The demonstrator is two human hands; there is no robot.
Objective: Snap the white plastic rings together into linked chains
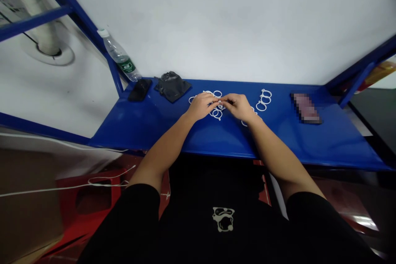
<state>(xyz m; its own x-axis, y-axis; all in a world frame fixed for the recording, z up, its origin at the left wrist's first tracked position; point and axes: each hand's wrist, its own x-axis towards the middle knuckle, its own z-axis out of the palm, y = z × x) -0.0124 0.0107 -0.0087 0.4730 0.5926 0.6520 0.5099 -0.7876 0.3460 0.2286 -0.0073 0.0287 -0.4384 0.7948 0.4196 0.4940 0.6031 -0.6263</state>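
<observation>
White curtain rings [216, 114], each with a small eyelet, lie in a loose pile on the blue shelf table [213, 140]. My left hand [201, 106] and my right hand [238, 106] meet just above this pile. The fingers of both are closed in a pinch, tip to tip, on a small white ring that they partly hide. A row of linked-looking white rings [261, 107] lies to the right of my right hand. More rings [244, 123] show partly from behind my right wrist.
At the back left stand a clear plastic bottle [119, 55] with a green label, a black phone [140, 90] and a dark pouch [172, 86]. A blurred pinkish flat item [306, 108] lies at the right. Blue frame posts rise at both ends; a red stool [89, 202] is below left.
</observation>
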